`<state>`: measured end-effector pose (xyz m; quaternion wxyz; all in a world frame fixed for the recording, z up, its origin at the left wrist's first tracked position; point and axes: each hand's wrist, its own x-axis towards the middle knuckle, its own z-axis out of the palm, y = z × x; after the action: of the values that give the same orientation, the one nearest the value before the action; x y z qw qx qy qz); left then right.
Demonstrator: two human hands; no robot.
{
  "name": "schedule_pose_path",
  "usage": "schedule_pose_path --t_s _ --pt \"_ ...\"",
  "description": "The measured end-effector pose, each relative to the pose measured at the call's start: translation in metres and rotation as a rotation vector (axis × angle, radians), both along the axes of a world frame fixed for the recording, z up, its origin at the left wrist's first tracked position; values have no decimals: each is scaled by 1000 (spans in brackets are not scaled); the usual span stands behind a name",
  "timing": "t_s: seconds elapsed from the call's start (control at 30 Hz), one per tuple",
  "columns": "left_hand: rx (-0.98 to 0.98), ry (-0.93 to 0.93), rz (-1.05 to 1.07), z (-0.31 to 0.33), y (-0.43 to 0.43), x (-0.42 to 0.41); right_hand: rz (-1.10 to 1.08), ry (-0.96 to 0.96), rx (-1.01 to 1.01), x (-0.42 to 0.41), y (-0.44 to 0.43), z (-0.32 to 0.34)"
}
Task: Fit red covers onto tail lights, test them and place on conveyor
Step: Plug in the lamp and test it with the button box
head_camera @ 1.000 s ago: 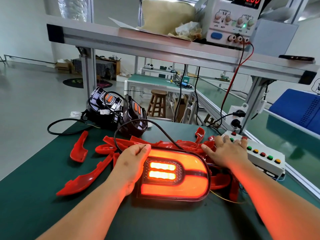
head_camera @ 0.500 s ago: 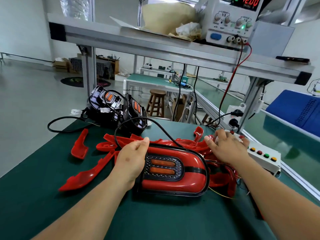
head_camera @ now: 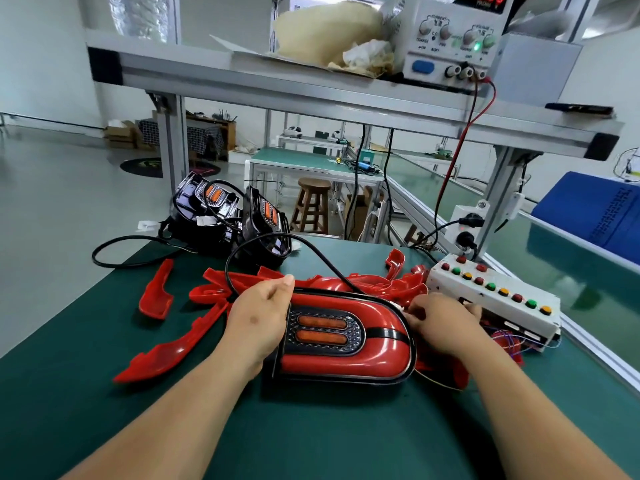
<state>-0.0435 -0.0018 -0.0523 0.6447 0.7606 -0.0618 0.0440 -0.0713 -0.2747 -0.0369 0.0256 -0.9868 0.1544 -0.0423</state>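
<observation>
Probably a factory assembly line: workbenches (head_camera: 311, 166), power supply (head_camera: 450, 39), conveyor (head_camera: 571, 271).

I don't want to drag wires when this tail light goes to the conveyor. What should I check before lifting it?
1. Red cover seated on tail light: ok, looks flush.
2. Light unlit: ok.
3. Left hand grips its left end: ok.
4. Right end unplugged: cannot tell, right hand covers it.
5. Black cable free: not ok, it runs to the top edge.
</observation>
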Motion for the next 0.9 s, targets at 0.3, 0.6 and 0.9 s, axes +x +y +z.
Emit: schedule_pose_path --t_s 0.3,0.6,0.9 --pt "418 -391 103 20 3 -9 134 -397 133 -9 4 2" --pt "868 -693 -240 77 -65 -4 277 -583 291 -18 2 6" --pt "1311 -693 -492 69 -121 11 432 -622 317 -24 1 6"
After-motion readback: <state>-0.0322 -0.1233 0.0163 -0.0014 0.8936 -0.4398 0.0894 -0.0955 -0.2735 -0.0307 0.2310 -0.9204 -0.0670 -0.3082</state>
